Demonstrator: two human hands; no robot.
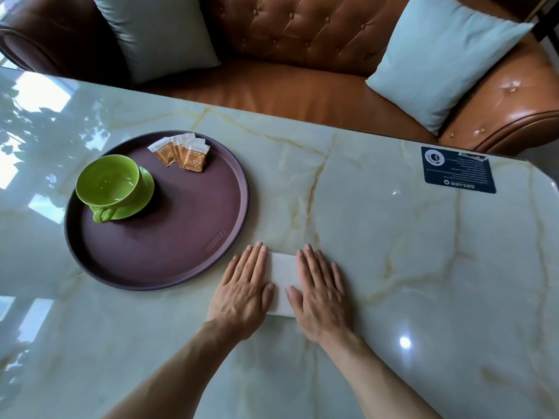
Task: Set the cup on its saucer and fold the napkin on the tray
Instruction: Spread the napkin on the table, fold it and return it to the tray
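A green cup stands upright on its green saucer at the left of a round brown tray. A white folded napkin lies on the marble table just right of the tray's near rim, not on the tray. My left hand lies flat on the napkin's left part with straight fingers. My right hand presses flat on its right part. Only the middle strip of the napkin shows between the hands.
Several orange and white sugar packets lie at the tray's far edge. A dark blue card sits at the table's far right. A brown leather sofa with two pale cushions runs behind the table.
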